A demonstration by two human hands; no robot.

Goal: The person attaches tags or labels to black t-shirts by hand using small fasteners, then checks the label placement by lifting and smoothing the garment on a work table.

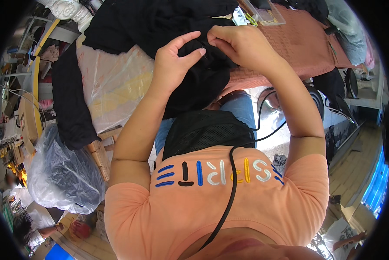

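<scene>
Black cloth (147,26) lies bunched at upper centre, seemingly unfinished; left hand (175,60) has thumb and forefinger apart, right hand (240,45) pinches, contents unclear.

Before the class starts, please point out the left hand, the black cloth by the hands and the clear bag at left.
Left hand (173,63), head view: back of the hand.
Black cloth (199,82), head view: folds below the hands.
Clear bag (66,172), head view: its crumpled middle.
</scene>
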